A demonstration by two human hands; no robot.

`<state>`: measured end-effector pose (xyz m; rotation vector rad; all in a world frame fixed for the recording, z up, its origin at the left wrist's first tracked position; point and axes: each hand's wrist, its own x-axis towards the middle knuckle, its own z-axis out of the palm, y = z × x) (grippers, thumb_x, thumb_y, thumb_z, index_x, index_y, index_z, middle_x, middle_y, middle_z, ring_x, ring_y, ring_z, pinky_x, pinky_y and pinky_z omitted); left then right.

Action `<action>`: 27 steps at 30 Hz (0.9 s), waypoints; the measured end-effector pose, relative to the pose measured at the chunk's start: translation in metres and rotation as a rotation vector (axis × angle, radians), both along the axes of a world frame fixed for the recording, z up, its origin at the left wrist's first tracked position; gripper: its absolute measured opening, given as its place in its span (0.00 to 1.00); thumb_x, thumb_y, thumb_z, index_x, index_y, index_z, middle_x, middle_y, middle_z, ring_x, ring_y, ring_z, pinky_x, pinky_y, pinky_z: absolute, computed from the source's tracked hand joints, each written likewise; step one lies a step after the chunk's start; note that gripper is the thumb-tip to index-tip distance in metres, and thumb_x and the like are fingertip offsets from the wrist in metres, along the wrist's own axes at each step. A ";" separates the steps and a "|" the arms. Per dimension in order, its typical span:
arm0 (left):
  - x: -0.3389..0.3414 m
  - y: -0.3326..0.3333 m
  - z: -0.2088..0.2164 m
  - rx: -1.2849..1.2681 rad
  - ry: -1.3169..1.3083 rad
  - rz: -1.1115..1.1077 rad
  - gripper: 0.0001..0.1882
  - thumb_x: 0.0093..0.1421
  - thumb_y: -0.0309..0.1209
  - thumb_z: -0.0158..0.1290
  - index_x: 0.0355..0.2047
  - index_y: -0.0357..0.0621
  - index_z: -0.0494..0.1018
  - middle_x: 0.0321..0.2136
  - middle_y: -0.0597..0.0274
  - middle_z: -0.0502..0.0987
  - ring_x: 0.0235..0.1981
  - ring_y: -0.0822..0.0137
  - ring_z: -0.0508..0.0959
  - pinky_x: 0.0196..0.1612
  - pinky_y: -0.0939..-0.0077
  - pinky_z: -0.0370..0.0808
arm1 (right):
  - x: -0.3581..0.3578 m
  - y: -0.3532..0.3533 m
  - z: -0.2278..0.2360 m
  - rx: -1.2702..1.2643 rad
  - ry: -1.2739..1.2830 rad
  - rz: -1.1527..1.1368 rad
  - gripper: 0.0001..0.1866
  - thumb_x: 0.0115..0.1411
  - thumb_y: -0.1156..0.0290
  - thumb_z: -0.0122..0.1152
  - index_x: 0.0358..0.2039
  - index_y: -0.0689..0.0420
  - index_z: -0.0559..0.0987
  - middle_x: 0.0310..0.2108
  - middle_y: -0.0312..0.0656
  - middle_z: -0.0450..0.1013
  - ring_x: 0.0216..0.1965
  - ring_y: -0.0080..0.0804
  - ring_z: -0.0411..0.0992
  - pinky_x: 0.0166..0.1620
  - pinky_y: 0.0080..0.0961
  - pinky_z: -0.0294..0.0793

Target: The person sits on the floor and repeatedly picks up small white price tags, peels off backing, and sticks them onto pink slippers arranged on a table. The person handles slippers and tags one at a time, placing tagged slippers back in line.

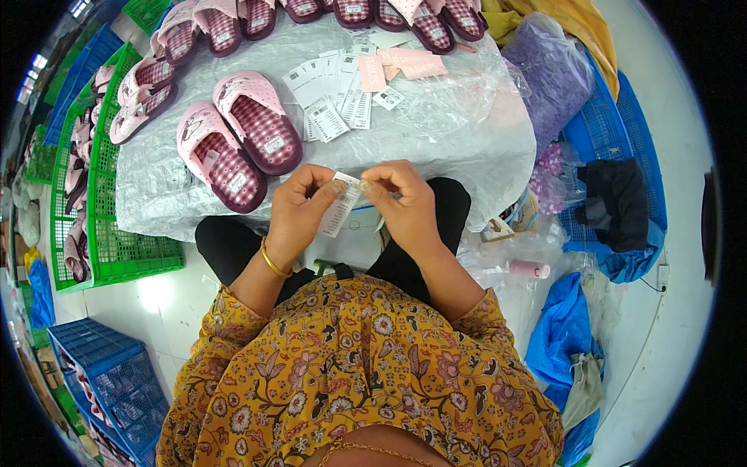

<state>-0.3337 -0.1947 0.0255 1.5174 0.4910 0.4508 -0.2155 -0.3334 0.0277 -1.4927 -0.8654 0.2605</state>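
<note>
Between my two hands, just off the table's near edge, is a white paper tag (339,208) with printed lines. My left hand (302,204) pinches its upper part between thumb and fingers. At the tag's top corner my right hand (402,201) is closed in a pinch, thumb against fingertips; whether it grips the tag's edge or a fine cord there is too small to tell. A pair of pink slippers with checked maroon insoles (250,134) lies on the table to the left of my hands. More white tags (331,87) are fanned out beyond them.
Pink cards (405,64) and clear plastic film (459,97) lie on the plastic-covered table (436,167). More slippers (257,19) line its far edge. Green crates (117,179) and a blue crate (113,381) stand left; blue baskets (591,132) and bags stand right.
</note>
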 end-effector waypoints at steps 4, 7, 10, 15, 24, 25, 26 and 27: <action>0.003 -0.003 0.003 0.005 -0.018 0.026 0.04 0.62 0.26 0.57 0.35 0.39 0.74 0.29 0.72 0.76 0.28 0.84 0.71 0.32 0.87 0.69 | -0.001 -0.009 0.008 -0.121 0.412 0.107 0.13 0.57 0.76 0.64 0.44 0.60 0.76 0.28 0.33 0.74 0.27 0.16 0.69 0.32 0.16 0.70; 0.004 -0.007 0.006 0.047 -0.026 0.029 0.04 0.62 0.24 0.57 0.35 0.37 0.75 0.28 0.72 0.75 0.29 0.83 0.70 0.32 0.87 0.69 | -0.002 -0.009 0.010 -0.158 0.528 0.144 0.18 0.56 0.76 0.65 0.46 0.63 0.73 0.27 0.33 0.73 0.27 0.15 0.68 0.31 0.15 0.68; 0.003 -0.009 0.004 0.120 -0.047 0.012 0.04 0.61 0.25 0.57 0.35 0.37 0.74 0.30 0.70 0.77 0.30 0.83 0.71 0.33 0.87 0.69 | -0.003 -0.007 0.010 -0.172 0.542 0.140 0.18 0.56 0.75 0.65 0.46 0.64 0.73 0.27 0.33 0.73 0.27 0.14 0.68 0.30 0.15 0.67; 0.000 -0.010 0.006 0.366 -0.070 0.003 0.04 0.61 0.24 0.57 0.34 0.36 0.75 0.30 0.70 0.77 0.32 0.80 0.72 0.36 0.82 0.70 | -0.001 -0.007 0.002 -0.139 0.609 0.160 0.14 0.57 0.76 0.64 0.43 0.63 0.74 0.27 0.32 0.72 0.27 0.14 0.67 0.30 0.14 0.66; 0.000 0.005 0.013 0.121 0.152 -0.266 0.09 0.64 0.31 0.53 0.33 0.37 0.76 0.25 0.67 0.75 0.28 0.78 0.71 0.31 0.80 0.68 | 0.003 -0.015 -0.007 -0.220 0.595 0.263 0.10 0.54 0.74 0.68 0.35 0.60 0.77 0.27 0.32 0.73 0.28 0.14 0.68 0.31 0.15 0.68; 0.000 0.005 0.013 0.110 0.227 -0.285 0.10 0.65 0.32 0.53 0.33 0.37 0.76 0.24 0.68 0.75 0.27 0.78 0.70 0.30 0.80 0.68 | 0.001 -0.015 -0.007 -0.237 0.588 0.265 0.10 0.53 0.74 0.68 0.34 0.60 0.77 0.27 0.32 0.74 0.28 0.14 0.68 0.32 0.16 0.68; 0.002 0.006 0.007 0.136 0.188 -0.307 0.09 0.64 0.31 0.53 0.33 0.37 0.76 0.23 0.69 0.73 0.25 0.80 0.68 0.29 0.82 0.67 | 0.001 -0.016 -0.007 -0.255 0.581 0.267 0.10 0.53 0.73 0.69 0.34 0.60 0.78 0.27 0.32 0.74 0.28 0.14 0.68 0.32 0.16 0.69; 0.003 0.006 0.008 0.163 0.192 -0.330 0.09 0.64 0.31 0.53 0.33 0.37 0.76 0.23 0.68 0.74 0.25 0.79 0.69 0.29 0.81 0.67 | 0.003 -0.017 -0.008 -0.264 0.590 0.269 0.10 0.53 0.73 0.69 0.34 0.60 0.78 0.27 0.32 0.74 0.28 0.14 0.68 0.32 0.16 0.69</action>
